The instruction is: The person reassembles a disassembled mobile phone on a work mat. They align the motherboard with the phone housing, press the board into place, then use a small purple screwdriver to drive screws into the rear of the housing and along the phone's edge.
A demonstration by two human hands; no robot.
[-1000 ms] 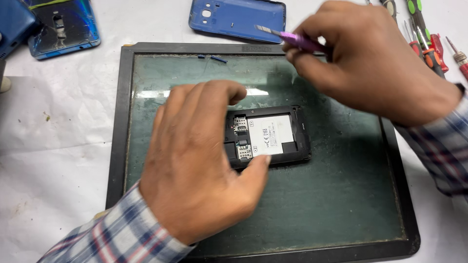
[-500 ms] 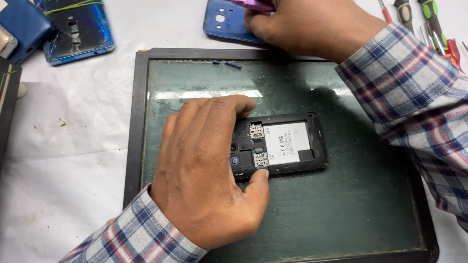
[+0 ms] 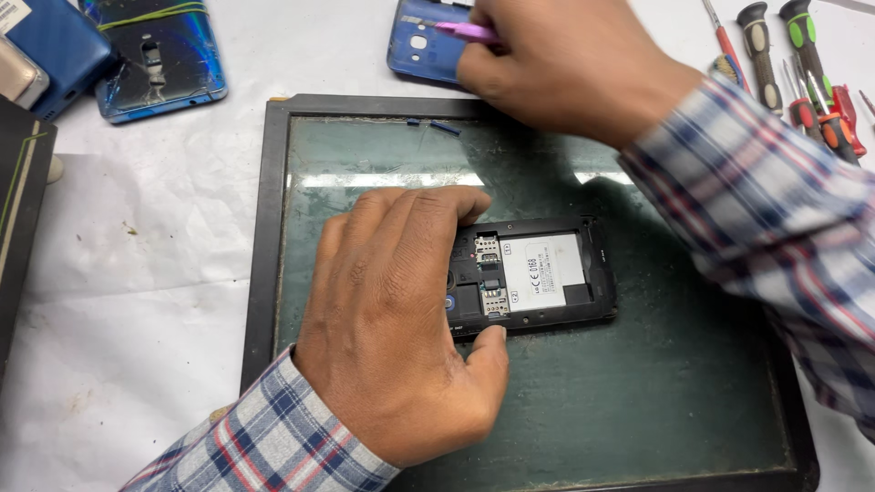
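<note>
Opened phone point(image 3: 533, 278) pinned on the glass mat point(image 3: 638, 401)
Left hand point(image 3: 401, 319) clamps it — right hand point(image 3: 565, 64) pinches a purple tool point(image 3: 469, 33) over the blue back cover point(image 3: 419, 46).

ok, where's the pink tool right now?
Head view, top centre: the pink tool is in the right hand, lying over the blue back cover just beyond the glass mat's far edge.

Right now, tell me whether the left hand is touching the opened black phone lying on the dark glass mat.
Touching. The head view shows the left hand gripping the opened black phone: thumb against its near edge, fingers over its far edge.
</note>
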